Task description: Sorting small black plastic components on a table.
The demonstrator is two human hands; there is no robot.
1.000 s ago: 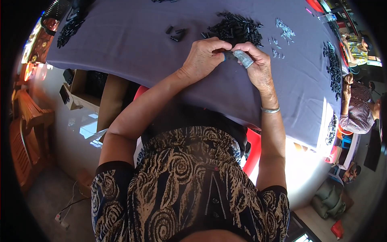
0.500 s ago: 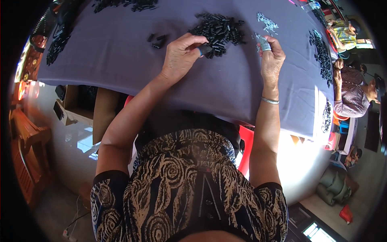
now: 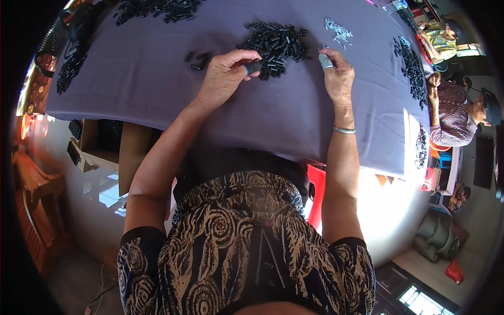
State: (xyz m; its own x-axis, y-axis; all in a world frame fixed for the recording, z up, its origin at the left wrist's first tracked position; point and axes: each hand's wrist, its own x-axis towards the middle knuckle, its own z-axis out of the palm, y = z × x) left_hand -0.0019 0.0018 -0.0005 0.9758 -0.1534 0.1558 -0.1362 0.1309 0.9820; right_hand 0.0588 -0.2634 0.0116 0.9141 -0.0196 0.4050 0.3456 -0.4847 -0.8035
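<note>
My left hand (image 3: 223, 79) is closed in a pinch at the near left edge of a heap of short black tubes (image 3: 273, 47). A dark cover with a blue edge wraps its thumb, and whatever the fingertips hold blends into it. To the right, my right hand (image 3: 339, 79) pinches thumb and finger together, one digit wrapped in pale grey tape. What lies in that pinch is too small to make out. Just beyond it is a small scatter of thin silvery pieces (image 3: 337, 31). A few loose black tubes (image 3: 198, 60) lie left of my left hand.
A grey-purple cloth (image 3: 278, 115) covers the table. More black pieces are heaped at the far left (image 3: 157, 8), the left edge (image 3: 71, 71) and the right edge (image 3: 412, 71). Another person (image 3: 454, 113) sits by the right side. An open cardboard box (image 3: 100, 144) stands below the left edge.
My right hand has shifted a little left, away from the nearest silvery bits. The left hand keeps its pinch beside the black heap. The whole view has swung slightly.
</note>
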